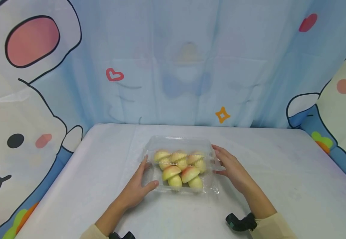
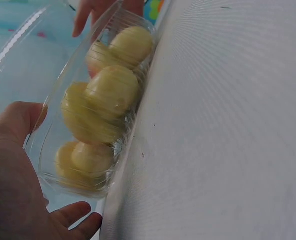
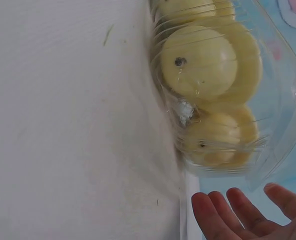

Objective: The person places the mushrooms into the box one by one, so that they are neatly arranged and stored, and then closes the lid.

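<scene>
A clear plastic clamshell box (image 1: pixel 210 182) sits on the white table in the head view. Inside are several round, pale yellow-green fruits (image 1: pixel 175 181) with red-blushed, cap-like pieces (image 1: pixel 190 173) on them. Its clear lid (image 1: pixel 178 141) appears raised at the back; how far I cannot tell. My left hand (image 1: pixel 137 187) lies at the box's left front corner, thumb against the rim in the left wrist view, fingers straight along the side. Over at the right side, my right hand (image 1: pixel 232 166) has loosely straight fingers (image 3: pixel 245 210) close to the box wall; contact is unclear.
White cloth covers the table (image 1: pixel 280 166). A pale blue curtain (image 1: pixel 173 66) with printed cartoon animals hangs behind and beside it. Black wrist mounts (image 1: pixel 241 222) sit at both cuffs.
</scene>
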Motion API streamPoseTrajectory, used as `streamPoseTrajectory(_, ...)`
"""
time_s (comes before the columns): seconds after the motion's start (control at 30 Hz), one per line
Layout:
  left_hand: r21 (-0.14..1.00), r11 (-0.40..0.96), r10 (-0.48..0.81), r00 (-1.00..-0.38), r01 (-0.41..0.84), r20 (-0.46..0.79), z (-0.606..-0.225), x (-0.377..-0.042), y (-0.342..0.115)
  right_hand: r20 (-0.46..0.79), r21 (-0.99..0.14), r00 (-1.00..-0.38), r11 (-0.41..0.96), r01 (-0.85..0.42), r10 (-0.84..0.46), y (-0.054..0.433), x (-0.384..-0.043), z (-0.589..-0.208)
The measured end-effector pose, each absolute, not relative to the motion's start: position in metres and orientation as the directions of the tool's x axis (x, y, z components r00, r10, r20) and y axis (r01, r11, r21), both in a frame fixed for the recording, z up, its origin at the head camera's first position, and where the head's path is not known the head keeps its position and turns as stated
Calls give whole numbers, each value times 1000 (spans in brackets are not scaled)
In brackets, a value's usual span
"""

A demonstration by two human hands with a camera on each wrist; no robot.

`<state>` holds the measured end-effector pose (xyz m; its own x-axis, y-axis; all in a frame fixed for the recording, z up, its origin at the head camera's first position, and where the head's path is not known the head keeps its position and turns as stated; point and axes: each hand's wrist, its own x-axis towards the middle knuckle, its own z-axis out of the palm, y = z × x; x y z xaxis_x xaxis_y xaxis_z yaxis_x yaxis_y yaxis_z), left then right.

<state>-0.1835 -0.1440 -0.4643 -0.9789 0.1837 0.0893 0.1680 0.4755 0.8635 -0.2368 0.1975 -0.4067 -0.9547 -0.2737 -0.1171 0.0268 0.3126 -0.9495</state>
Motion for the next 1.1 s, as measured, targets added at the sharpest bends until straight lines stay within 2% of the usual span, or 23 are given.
streamPoseTrajectory(0.27,862,482,178,-981,157,79,-464,-183,-143,-176,-939,-945,334,77,-276,203,-231,-408)
streamPoseTrajectory(0.57,868,468,191,-978,164,81,-462,-183,-145,-158,-954,-943,291,69,-294,209,-220,-412)
streamPoseTrajectory(0.93,894,415,313,-949,166,31,-444,-181,-167,-145,-964,-930,259,57,-337,216,-211,-417)
streamPoseTrajectory(1.1,889,420,254,-964,181,76,-438,-179,-166,-155,-964,-921,260,62,-357,217,-207,-416)
